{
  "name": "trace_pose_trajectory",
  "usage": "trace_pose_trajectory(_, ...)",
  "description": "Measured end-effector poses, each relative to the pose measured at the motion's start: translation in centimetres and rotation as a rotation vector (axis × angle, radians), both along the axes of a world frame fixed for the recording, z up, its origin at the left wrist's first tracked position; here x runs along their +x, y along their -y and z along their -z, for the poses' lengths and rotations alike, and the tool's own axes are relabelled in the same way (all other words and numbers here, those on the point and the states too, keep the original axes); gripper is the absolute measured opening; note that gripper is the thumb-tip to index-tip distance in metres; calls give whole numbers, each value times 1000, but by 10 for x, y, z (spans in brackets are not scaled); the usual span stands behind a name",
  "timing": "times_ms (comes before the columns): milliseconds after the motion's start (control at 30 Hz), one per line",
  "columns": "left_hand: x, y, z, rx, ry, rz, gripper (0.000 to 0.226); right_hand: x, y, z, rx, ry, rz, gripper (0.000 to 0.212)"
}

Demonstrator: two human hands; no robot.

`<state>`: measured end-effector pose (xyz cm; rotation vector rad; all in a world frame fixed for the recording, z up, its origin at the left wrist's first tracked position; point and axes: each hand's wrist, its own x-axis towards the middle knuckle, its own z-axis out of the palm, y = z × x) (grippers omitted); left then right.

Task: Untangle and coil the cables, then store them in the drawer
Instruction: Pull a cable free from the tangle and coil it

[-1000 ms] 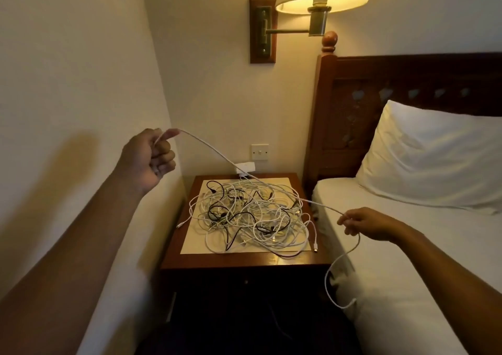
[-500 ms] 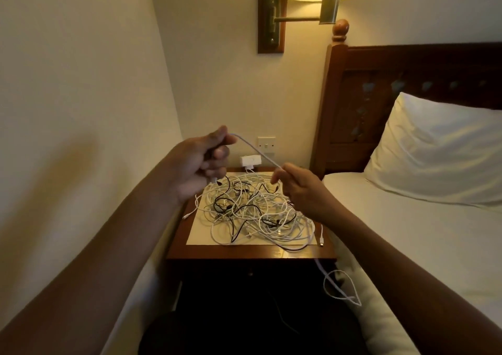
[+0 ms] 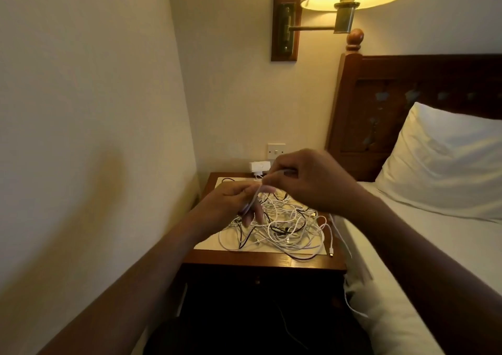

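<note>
A tangle of white and black cables (image 3: 282,229) lies on the wooden nightstand (image 3: 260,261). My left hand (image 3: 233,202) hovers over the pile and holds a white cable (image 3: 254,201) looped across its fingers. Just above it, my right hand (image 3: 307,180) pinches the same cable and touches my left hand's fingertips. The cable's free end trails off the nightstand's right edge and hangs down beside the bed. The drawer front (image 3: 258,281) below the top is dark and shut.
A white charger (image 3: 256,167) sits at the back of the nightstand under a wall switch (image 3: 276,150). The bed (image 3: 423,246) with a white pillow (image 3: 448,164) is on the right, a wall close on the left, a lit wall lamp (image 3: 350,0) above.
My hands were stretched far apart with the white cable taut between them. They have come together over the pile, and the cable now loops across my left hand.
</note>
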<state>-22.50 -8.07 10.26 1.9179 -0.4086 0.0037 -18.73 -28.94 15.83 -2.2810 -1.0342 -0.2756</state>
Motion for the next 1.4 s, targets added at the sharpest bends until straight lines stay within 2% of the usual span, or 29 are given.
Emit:
trace_pose_trajectory(33, -5, -1, -1, -110, -89, 46, 38, 10, 4, -3, 36, -16, 10, 20)
trace_pose_trajectory(100, -13, -4, -4, -243, -153, 102, 42, 27, 10, 1, 102, -78, 11, 20)
trace_pose_trajectory(267, -11, -7, -32, -713, -131, 165, 37, 32, 7, 59, 254, -292, 56, 30)
trace_pose_trajectory(367, 2, -6, -47, -867, -86, 98, 37, 12, -7, 86, 130, -367, 18, 27)
trace_pose_trajectory(433, 10, -2, -47, -831, -42, -15, 36, -7, -16, 86, 17, -344, -33, 29)
trace_pose_trajectory(467, 13, 0, -43, -746, -6, -93, 36, -16, -19, 80, -44, -308, -58, 31)
trace_pose_trajectory(533, 16, 4, -32, -482, 82, -230, 35, -29, -21, 59, -155, -235, -91, 35)
trace_pose_trajectory(600, 16, 7, -22, -222, 138, -289, 35, -35, -19, 34, -202, -149, -82, 30)
trace_pose_trajectory(667, 14, 6, -16, -45, 136, -243, 32, -31, -13, 10, -170, -69, -50, 22)
trace_pose_trajectory(733, 10, 1, -13, 27, 63, -113, 32, -14, -3, -9, -107, 8, 13, 17)
trace_pose_trajectory(800, 3, -10, -10, -10, -77, 48, 41, 9, 8, -17, -53, 17, 37, 15)
trace_pose_trajectory(900, -4, -36, -15, -103, -196, 197, 52, 38, 19, 9, 5, -141, -27, 21)
trace_pose_trajectory(967, -3, -52, -22, -199, -158, 157, 43, 50, 26, 43, 75, -240, -46, 26)
trace_pose_trajectory(1067, 7, -76, -25, -451, -135, -49, 32, 64, 45, 90, 160, -389, 18, 29)
trace_pose_trajectory(1233, 18, -110, -18, -907, -132, -294, 34, 53, 75, 151, 0, -483, 174, 35)
trace_pose_trajectory(1267, 20, -111, -15, -950, -130, -336, 36, 48, 81, 160, -3, -519, 189, 36)
trace_pose_trajectory(1333, 21, -103, -8, -926, -140, -358, 40, 45, 90, 172, -96, -608, 206, 36)
trace_pose_trajectory(1400, 18, -83, -3, -794, -173, -291, 38, 40, 89, 170, -272, -681, 172, 38)
